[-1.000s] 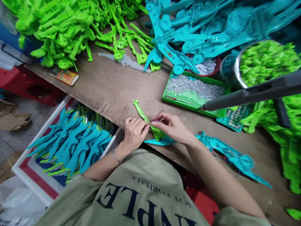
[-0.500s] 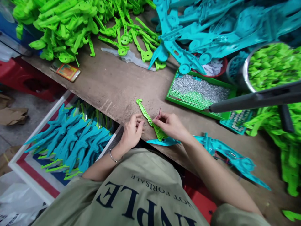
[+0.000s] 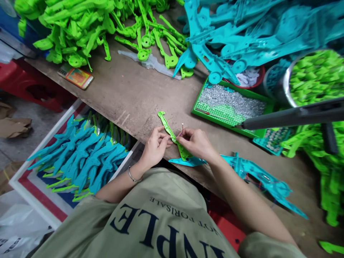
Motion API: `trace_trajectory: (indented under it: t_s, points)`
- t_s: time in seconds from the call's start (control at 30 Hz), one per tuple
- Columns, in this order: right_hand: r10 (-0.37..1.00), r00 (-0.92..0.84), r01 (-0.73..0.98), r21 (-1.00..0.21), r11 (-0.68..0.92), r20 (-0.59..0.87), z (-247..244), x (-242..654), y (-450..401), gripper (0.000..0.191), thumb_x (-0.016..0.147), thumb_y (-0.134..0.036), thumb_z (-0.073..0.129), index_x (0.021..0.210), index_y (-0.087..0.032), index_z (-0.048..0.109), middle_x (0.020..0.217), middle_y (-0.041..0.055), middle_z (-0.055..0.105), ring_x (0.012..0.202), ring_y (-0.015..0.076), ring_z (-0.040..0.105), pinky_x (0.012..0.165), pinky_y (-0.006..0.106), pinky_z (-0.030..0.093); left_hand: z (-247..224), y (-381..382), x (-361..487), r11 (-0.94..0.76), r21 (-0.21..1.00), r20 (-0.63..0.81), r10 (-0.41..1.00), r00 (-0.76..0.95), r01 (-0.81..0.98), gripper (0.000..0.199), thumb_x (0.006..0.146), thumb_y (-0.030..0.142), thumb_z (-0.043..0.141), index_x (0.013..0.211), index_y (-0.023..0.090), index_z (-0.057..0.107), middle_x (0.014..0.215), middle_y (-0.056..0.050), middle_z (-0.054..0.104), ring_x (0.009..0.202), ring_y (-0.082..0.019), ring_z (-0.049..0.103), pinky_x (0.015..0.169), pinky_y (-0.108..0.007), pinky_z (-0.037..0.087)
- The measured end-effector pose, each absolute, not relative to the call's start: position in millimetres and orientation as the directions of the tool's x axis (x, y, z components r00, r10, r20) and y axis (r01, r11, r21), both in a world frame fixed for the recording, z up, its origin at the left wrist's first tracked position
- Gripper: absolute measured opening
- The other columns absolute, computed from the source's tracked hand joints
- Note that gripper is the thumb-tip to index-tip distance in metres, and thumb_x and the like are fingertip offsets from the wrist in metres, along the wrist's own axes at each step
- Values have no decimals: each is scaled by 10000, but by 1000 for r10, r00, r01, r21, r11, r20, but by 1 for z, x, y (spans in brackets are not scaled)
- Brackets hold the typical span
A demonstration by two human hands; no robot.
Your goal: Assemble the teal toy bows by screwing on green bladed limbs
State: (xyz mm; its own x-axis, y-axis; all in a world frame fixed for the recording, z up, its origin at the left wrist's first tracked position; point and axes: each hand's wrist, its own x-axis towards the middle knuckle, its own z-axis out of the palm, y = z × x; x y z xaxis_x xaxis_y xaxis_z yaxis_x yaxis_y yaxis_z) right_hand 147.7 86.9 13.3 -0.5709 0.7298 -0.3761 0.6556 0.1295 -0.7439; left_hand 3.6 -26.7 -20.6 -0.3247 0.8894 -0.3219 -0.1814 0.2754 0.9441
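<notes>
A slim bright-green plastic part [image 3: 167, 125] with a hooked end lies slantwise on the bench near its front edge. From its left, my left hand [image 3: 156, 146] has curled fingers at the middle of this part, fingertips touching its edge. My right hand [image 3: 197, 143] is pinched on a thin red wire [image 3: 182, 129], whose small pale tip sticks up above the fingers. Under the right wrist and forearm lies a blue plastic shell [image 3: 242, 166] with red wires inside. Its blue tapered end [image 3: 188, 162] shows below the green part.
A green tray [image 3: 228, 123] of small metal pieces, with a thin red-handled tool, stands right. A dark rod-like tool [image 3: 290, 114] juts in above it. Green parts [image 3: 77, 28] and blue shells [image 3: 215, 46] are heaped behind. Left sits a box [image 3: 29, 172] of assembled blue-green pieces; a phone [image 3: 77, 77] lies nearby.
My left hand has moved right and its fingertips have come onto the green part. The right hand stays almost in place with the red wire.
</notes>
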Motion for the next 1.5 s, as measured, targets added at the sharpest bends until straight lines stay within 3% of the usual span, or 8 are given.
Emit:
trace_trajectory:
  t_s: [0.13,0.37,0.73,0.93,1.07,1.23,1.4,1.5]
  points:
    - [715,-591,606,-791,88,-374,10,153,86,188,764,-332,587,718,-175,681,641,6,675,564,128,529,562,263,356,-22,-25,12,261,882,-398,858,-324,-392,493,860,286,771,1276,196,521,991,-27,704,877,-161,746,865,-336,629]
    - [747,-581,551,-831,69,-323,6,162,80,271,797,-422,585,749,-174,686,706,39,713,607,145,554,610,276,406,-19,-22,27,227,755,-447,865,-229,-615,448,813,265,795,1206,200,590,1139,-67,719,1021,-176,713,943,-335,574]
    - [749,-563,501,-865,-25,-348,4,172,74,262,804,-399,637,810,-159,741,755,52,755,618,146,603,599,272,457,-23,-16,31,252,805,-447,853,-269,-537,548,670,309,913,1065,202,549,984,5,691,826,-128,713,802,-303,627]
    - [751,-560,413,-904,-113,-350,-3,180,64,294,806,-349,647,985,-159,782,890,82,794,773,195,706,717,307,544,-22,-14,34,249,815,-449,842,-299,-523,566,646,312,916,1047,203,532,936,12,698,801,-136,718,777,-317,640]
    - [782,-566,429,-903,11,-259,2,180,59,283,827,-307,623,1013,-173,789,943,85,792,814,206,708,784,343,543,-23,-15,33,260,832,-440,847,-299,-490,520,689,314,881,1058,205,532,978,-9,716,839,-141,715,817,-328,623]
    - [805,-580,489,-843,223,-123,9,181,52,251,865,-319,619,998,-189,787,918,91,765,854,235,691,812,377,519,-23,-18,28,223,843,-370,901,-226,-490,535,710,292,877,1111,208,534,1133,-79,747,1077,-190,717,989,-345,551]
    - [817,-577,541,-753,375,-8,9,183,35,304,905,-307,585,1119,-195,769,1026,112,760,963,276,666,874,432,488,-26,-18,29,242,842,-391,889,-238,-482,547,708,289,874,1121,209,524,1064,-62,756,998,-181,733,935,-335,569]
    - [789,-613,610,-609,507,44,12,182,20,404,942,-314,534,1280,-178,707,1137,143,724,1013,303,617,839,447,455,-25,-18,31,253,838,-417,869,-267,-483,522,707,264,871,1099,205,532,1017,-50,757,932,-171,737,883,-318,580]
